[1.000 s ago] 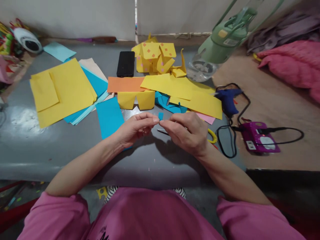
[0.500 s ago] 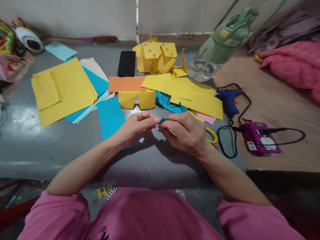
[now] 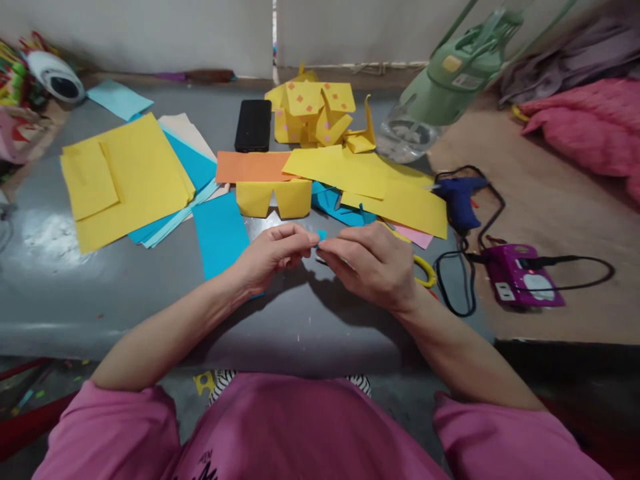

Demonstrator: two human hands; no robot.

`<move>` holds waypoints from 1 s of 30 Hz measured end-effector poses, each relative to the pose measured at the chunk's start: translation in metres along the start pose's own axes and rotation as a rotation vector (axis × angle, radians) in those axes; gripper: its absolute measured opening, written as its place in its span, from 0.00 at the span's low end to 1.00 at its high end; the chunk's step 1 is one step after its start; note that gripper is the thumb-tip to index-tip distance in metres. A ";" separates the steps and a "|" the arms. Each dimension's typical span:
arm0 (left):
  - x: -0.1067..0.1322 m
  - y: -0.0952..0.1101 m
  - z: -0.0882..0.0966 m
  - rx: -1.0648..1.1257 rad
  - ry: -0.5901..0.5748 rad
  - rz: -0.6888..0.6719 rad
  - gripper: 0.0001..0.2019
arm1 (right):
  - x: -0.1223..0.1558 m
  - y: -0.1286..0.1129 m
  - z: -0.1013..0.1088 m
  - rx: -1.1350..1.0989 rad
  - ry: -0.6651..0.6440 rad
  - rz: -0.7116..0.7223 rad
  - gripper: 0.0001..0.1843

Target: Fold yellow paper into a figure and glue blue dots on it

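Note:
Between my fingertips is a small piece of blue paper (image 3: 321, 235), mostly hidden by the fingers. My left hand (image 3: 280, 250) pinches it from the left with thumb and forefinger. My right hand (image 3: 373, 263) is closed on its right side, fingertips almost meeting those of the left. Just beyond them lie a folded yellow paper piece (image 3: 274, 199) with a notch cut in it and some blue paper scraps (image 3: 343, 205). Yellow-handled scissors (image 3: 425, 270) lie partly under my right hand; a dark tip shows below its fingers.
Yellow sheets (image 3: 135, 173) and a blue sheet (image 3: 220, 233) lie to the left. A black phone (image 3: 253, 125) and a spotted yellow paper model (image 3: 315, 110) are at the back. Rightward are a green bottle (image 3: 450, 80), a blue glue gun (image 3: 460, 200) and a corded purple power strip (image 3: 523, 275).
The fingers of both hands have shifted slightly around the blue paper piece, which now shows a lighter face above the fingertips. My right fingers look a little straighter.

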State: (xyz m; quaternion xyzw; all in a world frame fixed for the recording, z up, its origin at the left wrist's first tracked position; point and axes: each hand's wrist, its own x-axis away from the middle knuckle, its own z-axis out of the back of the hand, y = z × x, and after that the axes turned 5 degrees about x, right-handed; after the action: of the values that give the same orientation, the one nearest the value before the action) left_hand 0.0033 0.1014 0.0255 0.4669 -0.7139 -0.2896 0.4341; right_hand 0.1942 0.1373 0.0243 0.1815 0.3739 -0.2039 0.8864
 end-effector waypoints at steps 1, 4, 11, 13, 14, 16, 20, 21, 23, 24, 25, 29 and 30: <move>0.000 0.000 0.000 0.007 -0.005 0.000 0.19 | 0.000 0.000 0.001 0.027 0.002 0.021 0.09; 0.000 -0.001 -0.001 0.017 -0.024 0.003 0.19 | 0.000 -0.001 0.003 0.070 0.006 0.063 0.10; -0.001 -0.001 0.001 -0.017 -0.008 -0.032 0.17 | -0.002 -0.002 0.001 -0.139 -0.005 -0.052 0.06; -0.001 0.000 0.002 -0.056 0.004 -0.076 0.16 | -0.003 -0.001 0.001 -0.217 -0.021 -0.136 0.05; 0.000 0.000 0.002 -0.085 0.015 -0.101 0.14 | -0.004 -0.001 0.001 -0.245 -0.029 -0.173 0.05; 0.001 -0.001 0.002 -0.156 0.044 -0.161 0.12 | -0.005 -0.002 0.002 -0.294 -0.047 -0.232 0.05; 0.004 -0.001 -0.001 -0.260 0.064 -0.299 0.13 | -0.005 -0.003 0.003 -0.364 -0.068 -0.313 0.05; 0.004 -0.001 -0.002 -0.273 0.062 -0.325 0.15 | -0.005 -0.004 0.004 -0.374 -0.071 -0.329 0.05; 0.004 -0.002 -0.004 -0.295 0.059 -0.361 0.18 | -0.004 -0.004 0.003 -0.386 -0.079 -0.349 0.05; 0.004 -0.002 -0.004 -0.302 0.056 -0.373 0.19 | -0.004 -0.004 0.003 -0.390 -0.082 -0.355 0.05; 0.004 -0.002 -0.004 -0.305 0.052 -0.382 0.19 | -0.004 -0.004 0.003 -0.394 -0.084 -0.361 0.04; 0.005 -0.003 -0.003 -0.291 0.041 -0.394 0.15 | -0.004 -0.003 0.002 -0.405 -0.088 -0.389 0.04; 0.005 -0.004 -0.003 -0.291 0.041 -0.394 0.13 | -0.004 -0.003 0.002 -0.406 -0.090 -0.395 0.04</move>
State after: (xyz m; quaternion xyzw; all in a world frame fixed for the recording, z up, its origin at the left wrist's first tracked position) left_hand 0.0064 0.0956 0.0254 0.5355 -0.5509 -0.4590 0.4462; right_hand 0.1912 0.1348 0.0280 -0.0852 0.3956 -0.3012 0.8634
